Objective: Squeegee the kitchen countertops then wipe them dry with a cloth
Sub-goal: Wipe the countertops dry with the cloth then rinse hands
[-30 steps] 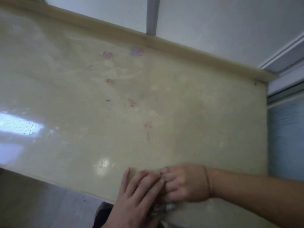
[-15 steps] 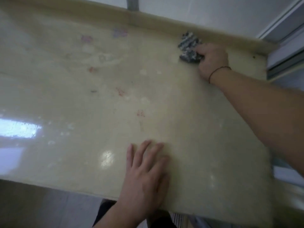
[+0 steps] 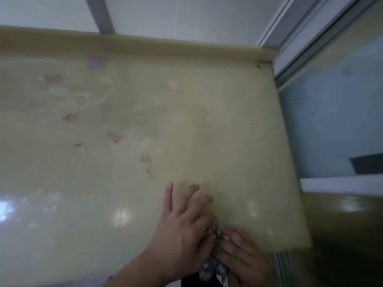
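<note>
My left hand lies flat with fingers spread on the desk, while my right hand beside it presses the patterned cloth, bunched between both hands at the near edge. Bunched so small and half off that edge, I judge it could slip down, and the reddish smudges well beyond my left fingers could stay unwiped.

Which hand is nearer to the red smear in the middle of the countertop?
Left. The left hand lies just below the red smear, fingers spread toward it; the right hand sits further down at the front edge, on the cloth.
</note>
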Action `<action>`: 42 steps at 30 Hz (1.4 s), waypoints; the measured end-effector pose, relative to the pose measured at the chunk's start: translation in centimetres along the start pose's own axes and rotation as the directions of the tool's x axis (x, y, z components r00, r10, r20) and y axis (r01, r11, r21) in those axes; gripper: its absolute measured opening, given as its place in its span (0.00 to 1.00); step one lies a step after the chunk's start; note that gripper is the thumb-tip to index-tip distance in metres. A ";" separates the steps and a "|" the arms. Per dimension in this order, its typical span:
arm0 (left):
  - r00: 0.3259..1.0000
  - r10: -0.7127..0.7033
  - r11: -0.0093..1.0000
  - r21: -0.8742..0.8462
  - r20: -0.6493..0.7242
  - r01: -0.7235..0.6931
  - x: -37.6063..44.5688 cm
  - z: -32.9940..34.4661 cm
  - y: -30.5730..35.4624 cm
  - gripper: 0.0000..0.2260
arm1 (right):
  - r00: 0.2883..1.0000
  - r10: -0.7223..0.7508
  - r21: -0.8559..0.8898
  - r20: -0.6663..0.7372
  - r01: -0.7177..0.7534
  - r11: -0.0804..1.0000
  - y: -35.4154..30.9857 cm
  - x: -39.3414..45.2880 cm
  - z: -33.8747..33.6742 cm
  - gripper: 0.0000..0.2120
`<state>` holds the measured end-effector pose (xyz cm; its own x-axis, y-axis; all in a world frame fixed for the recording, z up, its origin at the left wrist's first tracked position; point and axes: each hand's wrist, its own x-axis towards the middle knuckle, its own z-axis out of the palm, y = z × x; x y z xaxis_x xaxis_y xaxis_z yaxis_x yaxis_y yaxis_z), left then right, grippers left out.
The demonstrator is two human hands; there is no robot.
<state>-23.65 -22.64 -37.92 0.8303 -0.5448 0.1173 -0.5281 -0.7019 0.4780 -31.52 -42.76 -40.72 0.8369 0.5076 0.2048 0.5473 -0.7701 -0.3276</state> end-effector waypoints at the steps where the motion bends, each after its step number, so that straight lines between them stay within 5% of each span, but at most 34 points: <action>1: 1.000 0.003 1.000 0.005 -0.009 -0.003 0.0 0.2 0.0 0.10 | 0.998 0.043 0.041 -0.050 -0.041 0.998 0.4 0.8 0.0 0.20; 4: 0.997 -0.070 0.997 0.021 -0.030 0.070 0.8 0.5 -0.2 0.14 | 0.976 0.183 0.158 -0.120 -0.163 0.974 1.5 4.5 -0.1 0.20; 8: 0.982 -0.188 0.979 0.088 0.029 0.185 3.7 0.4 -0.6 0.27 | 0.915 0.356 0.107 -0.193 -0.341 0.934 8.0 13.1 -0.4 0.20; 11: 0.980 -0.198 0.979 0.062 0.029 0.196 5.8 0.0 -0.4 0.22 | 0.814 0.556 0.074 -0.168 -0.552 0.831 15.0 22.4 -1.2 0.23; 18: 0.986 -0.165 0.984 0.071 0.014 0.164 6.3 -0.1 -0.3 0.15 | 0.753 0.651 -0.040 -0.098 -0.656 0.754 25.0 32.1 -2.9 0.22; 21: 0.985 -0.170 0.984 0.061 0.021 0.168 6.0 -0.2 0.2 0.14 | 0.796 0.597 -0.067 -0.106 -0.604 0.794 25.3 30.9 -3.7 0.21; 27: 0.994 -0.109 0.994 0.024 0.031 0.109 4.9 0.5 0.7 0.13 | 0.677 0.721 -0.097 -0.151 -0.736 0.670 23.4 22.6 -6.2 0.17; 33: 0.999 -0.034 0.999 -0.031 0.035 0.035 4.6 1.5 2.6 0.14 | 0.519 0.817 0.181 -0.252 -0.804 0.567 10.1 6.7 -3.9 0.21; 37: 0.996 0.039 0.999 -0.001 0.076 -0.039 4.0 2.0 3.5 0.13 | 0.606 0.753 0.134 -0.255 -0.750 0.648 2.2 -2.5 -3.6 0.21; 42: 0.986 0.123 0.992 0.025 0.113 -0.127 3.6 2.1 4.9 0.18 | 0.675 0.721 0.051 -0.160 -0.723 0.689 2.2 -3.4 -5.0 0.20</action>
<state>-23.66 -29.00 -36.94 0.7334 -0.6755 0.0764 -0.6336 -0.6385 0.4369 -33.09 -48.13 -37.51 0.9604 -0.2743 0.0498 -0.2289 -0.8780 -0.4204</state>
